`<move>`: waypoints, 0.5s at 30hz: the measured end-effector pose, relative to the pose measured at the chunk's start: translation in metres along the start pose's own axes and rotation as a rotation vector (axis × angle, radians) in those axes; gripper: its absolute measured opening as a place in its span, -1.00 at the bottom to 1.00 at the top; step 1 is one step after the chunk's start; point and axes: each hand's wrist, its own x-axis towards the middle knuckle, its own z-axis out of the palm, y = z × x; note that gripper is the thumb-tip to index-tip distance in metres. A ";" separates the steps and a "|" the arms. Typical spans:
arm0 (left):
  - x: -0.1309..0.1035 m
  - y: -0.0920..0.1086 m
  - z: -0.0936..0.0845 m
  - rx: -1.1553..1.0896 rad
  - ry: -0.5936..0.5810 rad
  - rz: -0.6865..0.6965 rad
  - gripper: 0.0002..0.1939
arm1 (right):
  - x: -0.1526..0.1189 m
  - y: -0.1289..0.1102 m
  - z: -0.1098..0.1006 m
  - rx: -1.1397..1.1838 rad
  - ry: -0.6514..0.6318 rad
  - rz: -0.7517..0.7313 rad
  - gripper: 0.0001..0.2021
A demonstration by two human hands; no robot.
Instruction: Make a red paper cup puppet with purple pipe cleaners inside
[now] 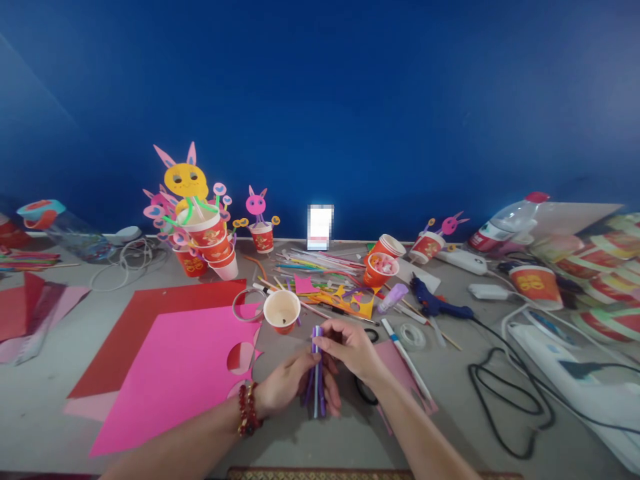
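Note:
A small upright bundle of purple and white straws [317, 387] is between my two hands, low in the middle of the view. My left hand [287, 385] closes on the bundle from the left at about mid-height, a red bead bracelet on its wrist. With thumb and fingers, my right hand [350, 347] pinches the upper end; some of its fingers are behind the straws. Just beyond them stands an open paper cup [282, 311] with a small dark spot inside. A pink paper sheet [180, 373] with round cut-outs lies left of my left hand.
Cup figures with bunny heads [186, 179] stand at the back left. Yellow paper scraps [357, 304] and loose sticks [320, 260] lie mid-table. To the right are a blue glue gun [440, 305], its looped black cord [505, 400], a marker [407, 360] and a plastic bottle [507, 223].

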 end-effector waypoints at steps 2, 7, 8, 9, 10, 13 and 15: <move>0.000 -0.001 0.000 0.015 0.008 0.000 -0.55 | 0.000 0.001 0.000 0.007 -0.007 0.016 -0.64; -0.001 -0.002 -0.001 0.046 0.027 -0.004 -0.53 | -0.001 0.002 -0.001 -0.002 -0.015 0.026 -0.64; -0.001 -0.002 -0.001 0.053 0.029 -0.006 -0.54 | -0.001 0.001 -0.001 -0.001 -0.020 0.026 -0.63; -0.001 -0.001 -0.001 0.060 0.028 -0.009 -0.56 | -0.001 0.000 0.000 0.002 -0.024 0.026 -0.63; -0.002 -0.001 0.000 0.066 0.029 -0.016 -0.57 | -0.001 -0.001 0.000 0.008 -0.026 0.028 -0.63; -0.003 0.003 0.002 0.081 0.032 -0.036 -0.60 | -0.001 -0.004 0.002 0.004 -0.006 0.020 -0.65; -0.003 0.004 0.003 0.085 0.031 -0.046 -0.61 | 0.000 -0.006 0.003 -0.021 0.022 -0.001 -0.66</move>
